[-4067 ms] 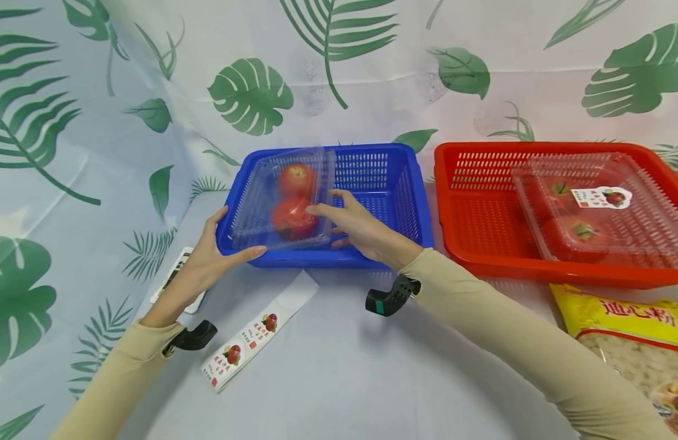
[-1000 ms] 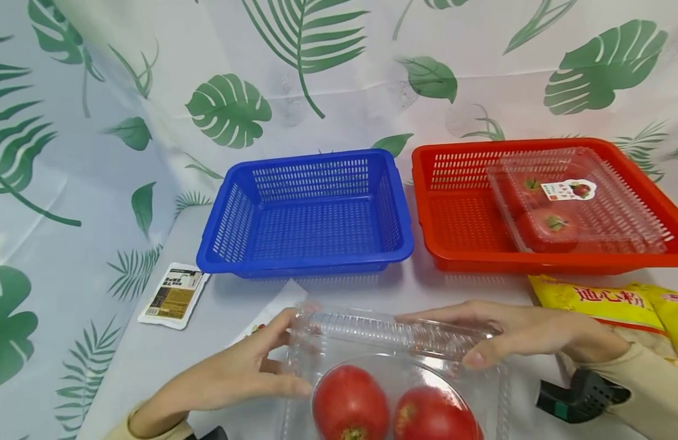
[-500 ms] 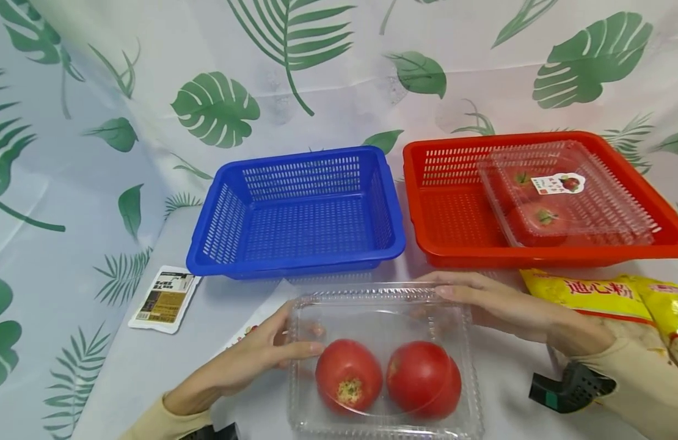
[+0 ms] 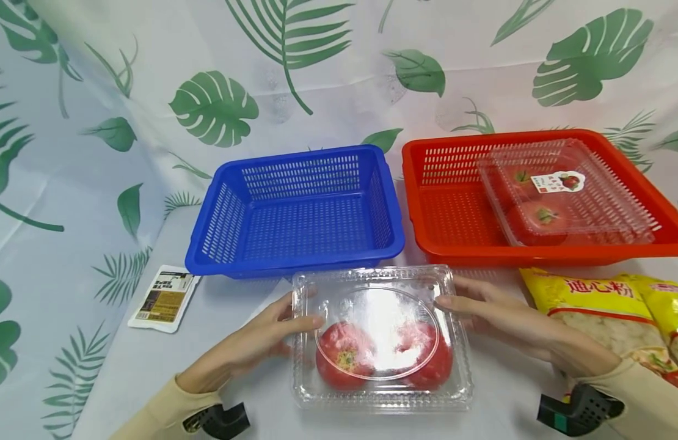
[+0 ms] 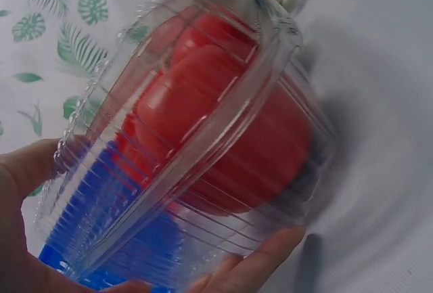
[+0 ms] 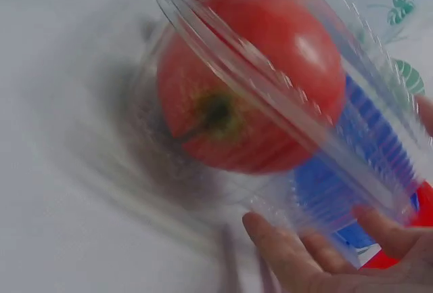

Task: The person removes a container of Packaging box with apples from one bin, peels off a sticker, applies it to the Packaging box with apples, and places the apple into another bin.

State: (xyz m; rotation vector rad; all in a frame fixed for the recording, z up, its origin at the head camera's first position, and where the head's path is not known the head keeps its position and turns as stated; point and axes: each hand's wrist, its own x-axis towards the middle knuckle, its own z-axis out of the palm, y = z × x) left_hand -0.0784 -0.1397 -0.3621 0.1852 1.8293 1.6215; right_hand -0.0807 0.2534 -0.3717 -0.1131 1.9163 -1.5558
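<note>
The clear box (image 4: 380, 308) shone over the pale table (image 4: 135, 373), two round, smooth red fruits (image 4: 346, 360) inside its ridged plastic. Your left hand (image 4: 262, 342) and right hand (image 4: 493, 315), fingers partly curled, gripped its sides. Since half a second earlier it had shifted nearer the slotted blue basket (image 4: 295, 267), its lid glaring brighter.

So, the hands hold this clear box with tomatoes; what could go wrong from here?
1. The left hand and right hand grip the clear plastic clamshell box at its ends, so smooth plastic might slip.
2. The two tomatoes have spare room inside; tilting could make them roll and bruise.
3. In the head view, the box's far edge appears close to the blue plastic basket, so moving forward may bump it.
</note>
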